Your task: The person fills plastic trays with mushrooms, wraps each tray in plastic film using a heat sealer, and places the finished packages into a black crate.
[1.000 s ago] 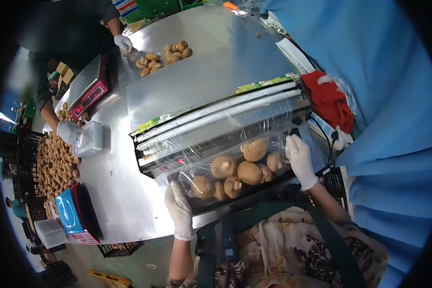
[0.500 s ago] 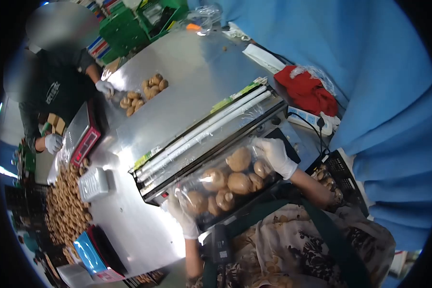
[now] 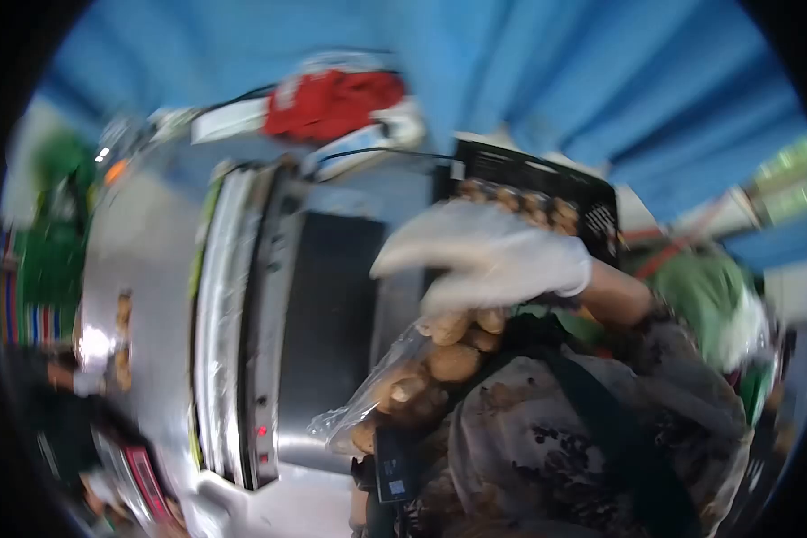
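A clear plastic-wrapped pack of brown mushrooms lies slanted against the front of the body. My right hand, in a white glove and blurred by motion, is over the upper end of the pack, its fingers pointing left and apart. Whether it touches the pack is unclear. My left hand is hidden behind the pack and a small black device; only part of the left forearm shows below. Left of the pack is the wrapping machine with its black plate and film roll.
A black crate with mushrooms stands beyond my right hand. Red cloth and a cabled power strip lie behind the machine. A co-worker's gloved hand, a red scale and a few mushrooms are at the left.
The view has swung right. The wrapped mushrooms have come off the machine toward the body, leaving its black plate bare. My right hand has come off the film and lies above the pack.
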`<move>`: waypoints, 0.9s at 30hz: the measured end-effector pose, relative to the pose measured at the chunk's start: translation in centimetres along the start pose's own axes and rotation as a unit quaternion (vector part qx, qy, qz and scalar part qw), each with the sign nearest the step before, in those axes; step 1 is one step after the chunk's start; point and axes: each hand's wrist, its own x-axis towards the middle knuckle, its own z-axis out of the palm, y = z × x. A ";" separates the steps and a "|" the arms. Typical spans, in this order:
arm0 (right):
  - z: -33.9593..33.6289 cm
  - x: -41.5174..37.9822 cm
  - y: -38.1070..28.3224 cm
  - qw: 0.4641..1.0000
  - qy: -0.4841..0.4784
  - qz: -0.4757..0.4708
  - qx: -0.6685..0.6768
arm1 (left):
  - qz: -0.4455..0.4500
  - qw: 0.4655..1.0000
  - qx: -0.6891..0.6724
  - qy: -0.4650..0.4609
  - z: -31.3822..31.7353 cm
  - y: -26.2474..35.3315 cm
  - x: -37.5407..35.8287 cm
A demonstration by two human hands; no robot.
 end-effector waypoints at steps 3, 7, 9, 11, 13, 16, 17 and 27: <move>0.2 -2.1 -1.1 0.956 -0.274 0.109 -0.007 | -0.032 0.994 0.072 -0.071 2.5 0.1 1.8; -0.1 -7.0 3.7 0.977 -0.162 0.139 0.005 | -0.028 0.965 0.191 -0.178 7.9 -1.0 4.6; -0.9 -8.7 7.1 0.983 -0.123 0.134 0.021 | -0.037 0.921 0.319 -0.220 11.3 -2.4 6.5; -3.0 -11.5 10.2 0.981 -0.117 0.155 0.013 | -0.070 0.844 0.471 -0.247 15.2 -4.6 8.6; -5.2 -15.3 14.4 0.970 -0.129 0.204 0.030 | -0.080 0.801 0.533 -0.261 15.7 -9.6 11.4; -6.8 -23.7 22.9 0.964 -0.085 0.247 -0.048 | 0.023 0.730 0.610 -0.309 15.2 -17.6 14.6; -6.7 -27.7 26.4 0.962 -0.057 0.254 -0.078 | 0.062 0.707 0.628 -0.319 15.8 -19.6 15.2; 2.1 -50.6 41.6 0.842 -0.177 0.468 -0.199 | -0.228 0.632 0.736 -0.082 4.6 -24.9 8.2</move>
